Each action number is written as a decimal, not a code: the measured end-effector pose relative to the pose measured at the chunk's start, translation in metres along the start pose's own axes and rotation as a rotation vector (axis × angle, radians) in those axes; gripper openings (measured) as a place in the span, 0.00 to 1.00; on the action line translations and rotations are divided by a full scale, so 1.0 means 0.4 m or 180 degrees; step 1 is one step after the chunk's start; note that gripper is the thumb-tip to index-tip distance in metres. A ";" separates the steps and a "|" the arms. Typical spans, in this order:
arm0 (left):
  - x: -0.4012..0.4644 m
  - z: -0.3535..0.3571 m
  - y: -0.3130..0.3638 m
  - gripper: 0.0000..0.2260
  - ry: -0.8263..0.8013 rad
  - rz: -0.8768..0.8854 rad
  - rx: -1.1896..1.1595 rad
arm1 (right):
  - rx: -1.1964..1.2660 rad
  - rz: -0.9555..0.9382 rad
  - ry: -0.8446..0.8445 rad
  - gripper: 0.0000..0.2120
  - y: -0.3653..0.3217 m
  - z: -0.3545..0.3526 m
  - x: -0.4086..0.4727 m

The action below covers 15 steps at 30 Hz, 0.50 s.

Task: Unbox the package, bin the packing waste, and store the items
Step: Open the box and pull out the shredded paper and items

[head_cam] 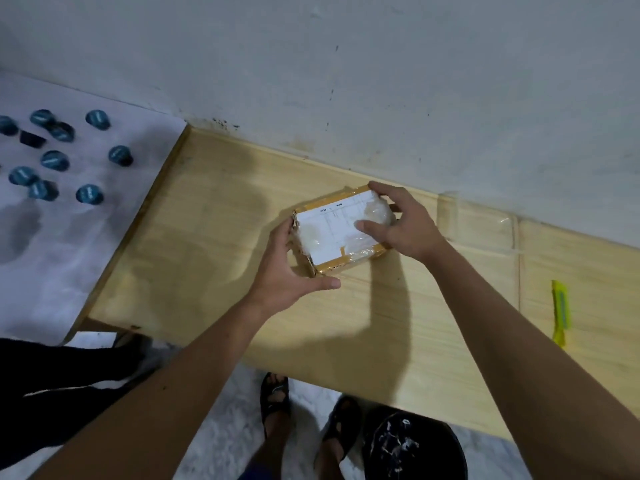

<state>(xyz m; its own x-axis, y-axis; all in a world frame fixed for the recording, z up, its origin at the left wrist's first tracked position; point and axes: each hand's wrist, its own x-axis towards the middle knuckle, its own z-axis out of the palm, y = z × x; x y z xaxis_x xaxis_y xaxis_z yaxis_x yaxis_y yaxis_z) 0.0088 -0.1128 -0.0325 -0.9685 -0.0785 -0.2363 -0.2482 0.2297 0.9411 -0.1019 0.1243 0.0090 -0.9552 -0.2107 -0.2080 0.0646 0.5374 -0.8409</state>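
A small cardboard package (332, 233) with a white shipping label and shiny clear tape sits on the light wooden table (214, 237), near the wall. My left hand (287, 268) grips its left end, thumb along the near side. On its right end rests my right hand (401, 223), fingers curled over the far corner and the thumb lying on the label. A yellow utility knife (561, 311) lies on the table far to the right, apart from both hands.
Several small blue-capped jars (55, 160) stand on a white sheet (86, 237) at the left. A black bin (412, 445) with scraps inside stands on the floor under the table's near edge, beside my sandalled feet (275, 396). Dark cloth (52, 382) lies lower left.
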 end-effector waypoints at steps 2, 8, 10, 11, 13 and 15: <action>0.016 -0.004 -0.003 0.62 -0.0140 0.0063 0.0201 | -0.0012 0.0031 0.0149 0.36 0.007 0.002 -0.015; 0.067 -0.011 0.008 0.60 -0.0441 0.0255 0.0349 | 0.0048 -0.0025 -0.0118 0.51 0.045 -0.014 -0.084; 0.073 -0.014 0.009 0.60 -0.0536 0.0254 0.0350 | -0.0067 -0.0091 -0.0275 0.57 0.062 -0.025 -0.095; 0.075 -0.014 0.010 0.60 -0.0588 0.0226 0.0322 | -0.0125 -0.0132 -0.0299 0.58 0.067 -0.028 -0.098; 0.078 -0.014 0.012 0.60 -0.0670 0.0223 0.0259 | -0.0261 -0.0258 -0.0250 0.56 0.074 -0.031 -0.101; 0.080 -0.016 0.010 0.60 -0.0722 0.0251 0.0215 | -0.0392 -0.0398 -0.0159 0.51 0.075 -0.032 -0.104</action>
<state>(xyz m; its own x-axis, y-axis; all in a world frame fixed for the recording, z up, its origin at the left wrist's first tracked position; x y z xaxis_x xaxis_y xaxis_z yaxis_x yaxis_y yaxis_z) -0.0232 -0.1206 -0.0349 -0.9627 0.1602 -0.2180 -0.1650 0.2913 0.9423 -0.0639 0.1596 -0.0011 -0.9378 -0.3208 -0.1328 -0.0926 0.5996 -0.7949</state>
